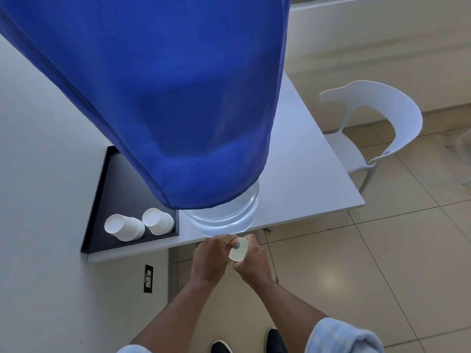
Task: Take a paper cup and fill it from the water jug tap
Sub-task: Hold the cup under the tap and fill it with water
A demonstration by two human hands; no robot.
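A big clear water jug (224,215) under a blue cloth cover (163,98) stands at the front edge of a white table (305,174). My right hand (252,261) holds a white paper cup (238,249) just below the jug's base, in front of the table edge. The fingers of my left hand (211,258) are closed on the small tap (235,243) at the cup's rim. The tap is mostly hidden by my fingers and the cup. Whether water runs cannot be seen.
A black tray (114,189) on the table's left holds two stacks of white paper cups (139,225), upside down. A white chair (377,128) stands to the right of the table. A wall with a socket (148,278) is on the left. Tiled floor lies below.
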